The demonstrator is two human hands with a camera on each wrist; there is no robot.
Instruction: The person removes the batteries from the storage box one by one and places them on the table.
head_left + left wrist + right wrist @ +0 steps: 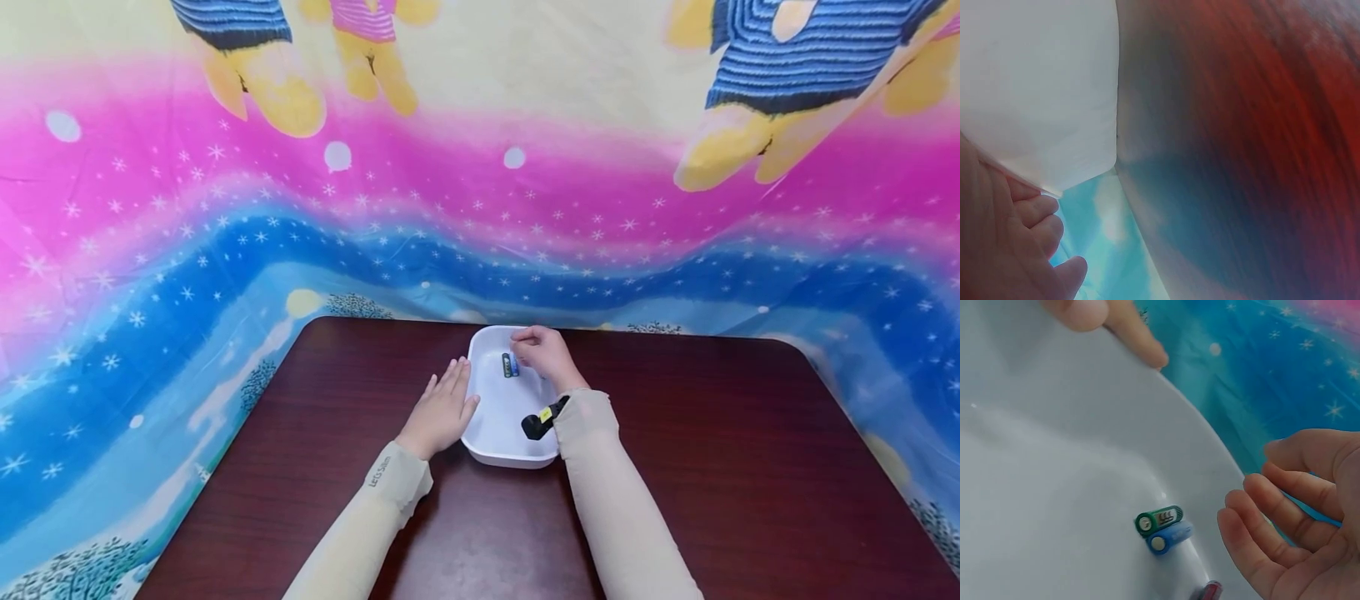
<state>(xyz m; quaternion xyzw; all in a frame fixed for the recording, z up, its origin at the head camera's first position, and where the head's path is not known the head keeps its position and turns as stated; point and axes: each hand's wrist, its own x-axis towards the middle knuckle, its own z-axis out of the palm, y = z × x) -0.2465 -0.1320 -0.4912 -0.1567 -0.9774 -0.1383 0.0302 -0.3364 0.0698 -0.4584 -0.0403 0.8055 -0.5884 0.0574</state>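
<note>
A white tray (510,417) with a raised rim stands near the table's far edge. Inside it, a green battery (1160,519) and a blue battery (1171,538) lie side by side against each other. Close by, the end of a reddish cylinder (1211,591) shows at the bottom of the right wrist view. Over the tray's far right part is my right hand (546,354), its fingers loosely bent with nothing between them in the right wrist view. My left hand (441,415) lies along the tray's left side, fingers extended against the rim.
The dark reddish-brown table (712,467) extends to both sides of the tray. Behind it hangs a colourful printed cloth (480,225) with snowflakes and bears. A small black camera (537,423) with a yellow label sits at my right wrist, over the tray.
</note>
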